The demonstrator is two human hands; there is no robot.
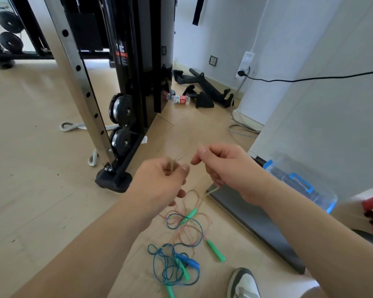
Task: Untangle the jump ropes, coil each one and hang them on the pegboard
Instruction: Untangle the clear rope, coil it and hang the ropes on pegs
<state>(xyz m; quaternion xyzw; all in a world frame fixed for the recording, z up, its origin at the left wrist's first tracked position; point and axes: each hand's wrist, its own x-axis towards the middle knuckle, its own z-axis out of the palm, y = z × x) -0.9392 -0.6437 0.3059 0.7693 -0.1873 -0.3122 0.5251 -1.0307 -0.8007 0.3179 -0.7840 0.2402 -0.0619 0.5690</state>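
Note:
Both of my hands are raised over the wooden floor and pinch a thin pale pink jump rope. My left hand grips a small bunch of its loops. My right hand holds the strand a little to the right, and the cord trails down from it. Below them on the floor lies a tangle of ropes: thin pink cord looped through blue cord, with several green handles and a blue handle. No pegboard is in view.
A black and steel weight machine stands just left of my hands, with its foot close by. A grey board lies to the right, beside a clear box with blue latches. My shoe is next to the tangle.

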